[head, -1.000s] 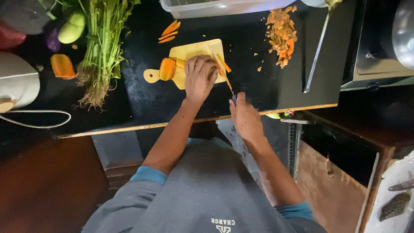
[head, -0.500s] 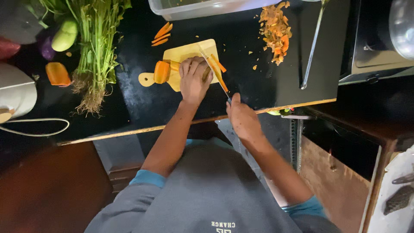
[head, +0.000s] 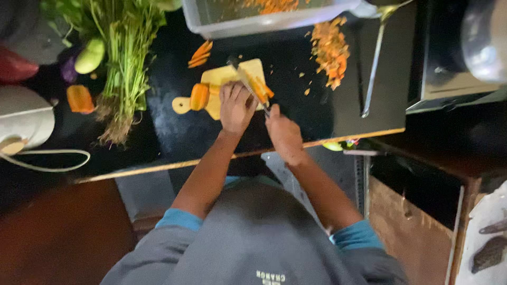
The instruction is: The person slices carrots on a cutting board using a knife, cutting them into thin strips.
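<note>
orange carrot [head: 248, 87] is lying on the board [head: 216, 79]; left hand [head: 236, 107] is pressing it flat, right hand [head: 282, 132] is gripping the knife [head: 248, 84].

Bare counter is left right of the cutting board [head: 222, 79]; passage is blocked ahead by the tray [head: 264, 21], leftward by the greens [head: 124, 63]

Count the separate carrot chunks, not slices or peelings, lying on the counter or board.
2. One carrot chunk lies on the cutting board at the left hand's side; another carrot chunk lies on the counter left of the greens. The hand may hide more.
</note>
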